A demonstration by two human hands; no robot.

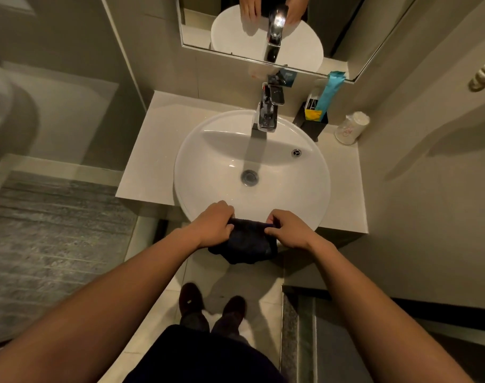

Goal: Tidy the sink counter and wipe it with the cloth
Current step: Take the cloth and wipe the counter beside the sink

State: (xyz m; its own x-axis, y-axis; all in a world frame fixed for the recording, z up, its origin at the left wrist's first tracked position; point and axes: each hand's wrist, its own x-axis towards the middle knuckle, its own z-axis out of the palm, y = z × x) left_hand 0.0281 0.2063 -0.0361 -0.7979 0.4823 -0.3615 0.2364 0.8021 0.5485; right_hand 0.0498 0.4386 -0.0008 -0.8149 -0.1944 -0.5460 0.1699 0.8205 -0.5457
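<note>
Two hands hold a dark cloth at the sink.

The table (pixel 150 150) fills the middle of the frame, around the white sink (pixel 216 161). Just below the sink's near rim, the left hand (pixel 212 225) and right hand (pixel 288 230) each grip the cloth (pixel 247 244). I think spreading it flat first would wipe best.

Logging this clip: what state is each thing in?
Cloth: bunched, held at the basin's front edge.
Left hand: gripping cloth.
Right hand: gripping cloth.
Tap: no water running.
Basin: empty, no water pooled.
Cup: lying on its side.
</note>
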